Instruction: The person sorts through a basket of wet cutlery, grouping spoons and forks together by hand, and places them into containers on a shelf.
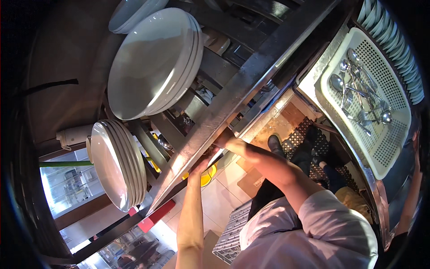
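Both my arms reach forward beneath the front rail of a slatted metal shelf (215, 110). My left hand (204, 162) is at the shelf's underside, its fingers lost in shadow. Close beside it on the right, my right hand (227, 138) also goes under the rail, with its fingers hidden. What either hand holds, if anything, does not show. Metal utensils (164, 142) show through the slats on a lower level, left of my hands. On the shelf above stand a stack of large white plates (150, 62) and, further left, a tilted stack of white oval plates (112, 163).
A white perforated basket (331, 76) with spoons and forks stands at the right, next to a row of stacked plates (394, 49). Below are a grey crate (233, 228), a yellow round item (208, 175) and a red object (156, 216). Another person's arm (410, 197) shows at far right.
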The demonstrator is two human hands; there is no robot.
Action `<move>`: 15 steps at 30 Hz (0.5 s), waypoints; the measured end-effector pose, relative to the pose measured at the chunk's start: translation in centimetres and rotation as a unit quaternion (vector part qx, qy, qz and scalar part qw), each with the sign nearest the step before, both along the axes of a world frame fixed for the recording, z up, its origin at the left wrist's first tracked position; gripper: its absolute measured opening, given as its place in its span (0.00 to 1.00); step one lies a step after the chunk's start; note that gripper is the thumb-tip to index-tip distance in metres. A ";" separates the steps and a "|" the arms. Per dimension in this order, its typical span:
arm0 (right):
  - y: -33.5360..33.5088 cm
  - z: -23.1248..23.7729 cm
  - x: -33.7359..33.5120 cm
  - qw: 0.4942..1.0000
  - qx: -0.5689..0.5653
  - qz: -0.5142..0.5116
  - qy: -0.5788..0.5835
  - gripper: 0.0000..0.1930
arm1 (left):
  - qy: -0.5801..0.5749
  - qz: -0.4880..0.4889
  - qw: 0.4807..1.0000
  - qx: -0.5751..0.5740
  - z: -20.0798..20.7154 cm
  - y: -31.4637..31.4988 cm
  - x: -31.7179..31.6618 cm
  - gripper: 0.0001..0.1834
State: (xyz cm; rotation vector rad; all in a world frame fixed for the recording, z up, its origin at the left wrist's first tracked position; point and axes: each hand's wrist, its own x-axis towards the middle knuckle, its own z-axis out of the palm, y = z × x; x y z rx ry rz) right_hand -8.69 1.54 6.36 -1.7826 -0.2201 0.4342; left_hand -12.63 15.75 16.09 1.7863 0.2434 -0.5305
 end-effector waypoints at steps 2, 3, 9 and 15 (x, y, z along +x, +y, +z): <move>-0.3 -3.3 0.8 0.999 -0.025 -0.037 -0.025 0.38 | 0.017 -0.047 0.999 0.013 -0.2 -2.0 0.7 0.59; -0.5 -3.3 1.4 0.991 0.044 -0.065 -0.105 0.39 | -0.012 -0.045 0.998 0.043 -0.6 -1.8 1.0 0.54; -3.0 1.3 0.8 0.975 0.217 -0.052 -0.002 0.44 | -0.157 -0.092 0.945 0.272 -2.4 0.5 3.0 0.43; -4.7 2.1 -1.7 0.994 0.068 0.022 -0.088 0.52 | -0.083 -0.208 0.887 0.404 2.1 -1.1 -0.2 0.59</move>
